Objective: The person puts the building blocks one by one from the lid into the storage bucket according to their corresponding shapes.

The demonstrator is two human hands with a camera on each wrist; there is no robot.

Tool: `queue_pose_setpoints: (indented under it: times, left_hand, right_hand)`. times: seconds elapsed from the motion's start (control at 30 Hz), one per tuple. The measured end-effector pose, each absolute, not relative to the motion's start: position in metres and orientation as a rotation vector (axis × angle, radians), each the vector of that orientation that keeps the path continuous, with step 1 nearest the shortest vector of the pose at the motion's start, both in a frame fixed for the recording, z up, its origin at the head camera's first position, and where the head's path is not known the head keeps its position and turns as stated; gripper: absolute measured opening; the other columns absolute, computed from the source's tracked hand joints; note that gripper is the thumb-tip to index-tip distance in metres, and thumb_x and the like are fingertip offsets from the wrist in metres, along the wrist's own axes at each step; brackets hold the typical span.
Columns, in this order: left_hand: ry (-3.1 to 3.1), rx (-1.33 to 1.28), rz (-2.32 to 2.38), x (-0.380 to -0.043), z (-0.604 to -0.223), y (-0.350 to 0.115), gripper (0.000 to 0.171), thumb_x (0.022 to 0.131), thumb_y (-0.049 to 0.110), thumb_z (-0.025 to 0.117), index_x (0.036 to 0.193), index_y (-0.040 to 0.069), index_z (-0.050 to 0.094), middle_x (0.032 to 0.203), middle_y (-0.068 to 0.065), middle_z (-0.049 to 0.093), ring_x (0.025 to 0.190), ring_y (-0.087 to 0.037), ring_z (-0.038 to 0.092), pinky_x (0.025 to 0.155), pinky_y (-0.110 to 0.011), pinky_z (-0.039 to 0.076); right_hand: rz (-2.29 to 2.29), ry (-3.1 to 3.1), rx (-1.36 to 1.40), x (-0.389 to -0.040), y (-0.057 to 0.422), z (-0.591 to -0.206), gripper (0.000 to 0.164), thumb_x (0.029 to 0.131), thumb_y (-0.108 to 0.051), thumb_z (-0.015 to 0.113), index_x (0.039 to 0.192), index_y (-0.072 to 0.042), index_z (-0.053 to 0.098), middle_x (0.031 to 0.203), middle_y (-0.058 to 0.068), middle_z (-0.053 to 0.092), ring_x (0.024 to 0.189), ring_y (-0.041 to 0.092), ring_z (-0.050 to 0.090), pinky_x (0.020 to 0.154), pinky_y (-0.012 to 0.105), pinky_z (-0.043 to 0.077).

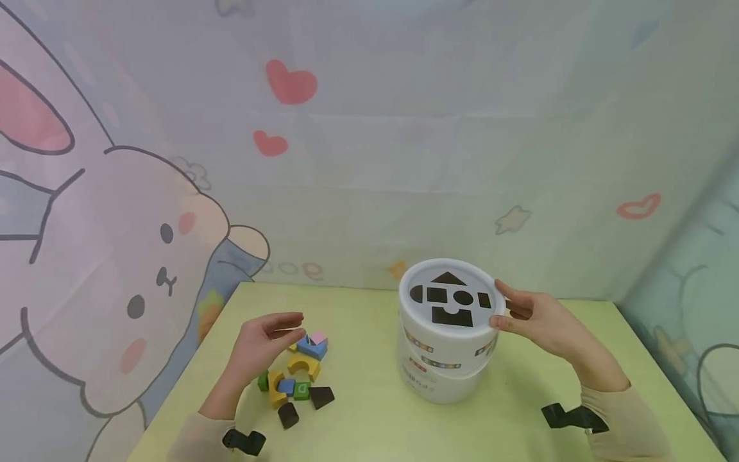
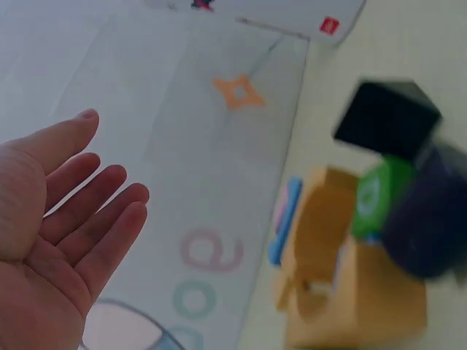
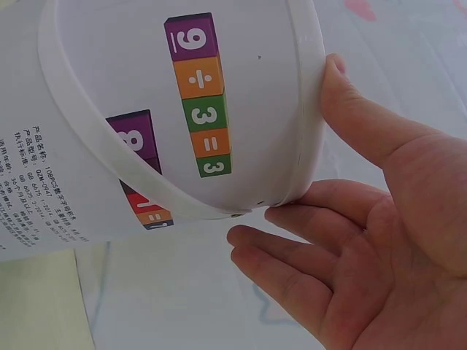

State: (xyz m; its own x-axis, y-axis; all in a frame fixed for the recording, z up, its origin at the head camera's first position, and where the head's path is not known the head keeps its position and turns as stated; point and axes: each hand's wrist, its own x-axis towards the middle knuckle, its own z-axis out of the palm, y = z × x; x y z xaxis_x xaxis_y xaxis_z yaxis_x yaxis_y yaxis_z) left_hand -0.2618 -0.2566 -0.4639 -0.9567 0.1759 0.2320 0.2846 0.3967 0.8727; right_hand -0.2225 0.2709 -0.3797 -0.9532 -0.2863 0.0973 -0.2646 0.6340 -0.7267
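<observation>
A white round bucket (image 1: 441, 382) stands right of centre in the head view. Its white lid (image 1: 424, 312) has dark cut-outs in several shapes. My right hand (image 1: 545, 324) touches the right side of the lid's rim with thumb and fingertips, its fingers mostly extended. My left hand (image 1: 254, 350) hovers, holding nothing, beside a loose group of toy blocks. Among them are a yellow arch block (image 1: 312, 367), a blue block (image 1: 314, 349), a pink block (image 1: 319, 337), a green letter block (image 1: 301, 391) and two dark blocks (image 1: 321, 397). The left forearm and hand hide part of the group.
The pale yellow-green table (image 1: 381, 423) carries the blocks on the left and the bucket on the right. Behind it hangs a printed cloth (image 1: 404, 160) with a rabbit and hearts. A black wrist camera (image 1: 245, 442) sits on each sleeve.
</observation>
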Motion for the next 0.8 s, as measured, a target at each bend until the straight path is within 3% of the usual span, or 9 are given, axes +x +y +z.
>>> queue_pose_setpoints:
  times: [0.23, 0.57, 0.8]
  left_hand:
    - [-2.656, -0.337, -1.511, -0.259, -0.487, -0.298, 0.046, 0.097, 0.032, 0.083, 0.135, 0.009, 0.074, 0.128, -0.014, 0.075, 0.111, -0.023, 0.075, 0.09, -0.026, 0.061]
    - [-2.759, -0.334, -1.572, -0.255, -0.506, -0.336, 0.047, 0.098, 0.018, 0.081, 0.139, -0.001, 0.069, 0.132, -0.02, 0.072, 0.109, -0.02, 0.075, 0.09, -0.026, 0.061]
    - [-2.841, -0.363, -1.568, -0.249, -0.513, -0.35, 0.051, 0.096, 0.021, 0.084, 0.138, -0.004, 0.069, 0.134, -0.022, 0.071, 0.112, -0.028, 0.075, 0.088, -0.028, 0.062]
  right_hand:
    - [-1.272, 2.799, -0.484, -0.222, 0.272, -0.379, 0.085, 0.102, -0.033, 0.077, 0.165, 0.001, 0.032, 0.156, 0.029, 0.049, 0.138, 0.047, 0.056, 0.103, 0.059, 0.055]
    - [-1.294, 2.779, -0.479, -0.224, 0.272, -0.382, 0.086, 0.102, -0.033, 0.077, 0.166, 0.0, 0.031, 0.154, 0.029, 0.051, 0.137, 0.047, 0.057, 0.103, 0.059, 0.055]
    - [-1.299, 2.774, -0.461, -0.223, 0.272, -0.382, 0.086, 0.102, -0.033, 0.076, 0.166, 0.0, 0.03, 0.154, 0.029, 0.051, 0.138, 0.047, 0.056, 0.103, 0.059, 0.055]
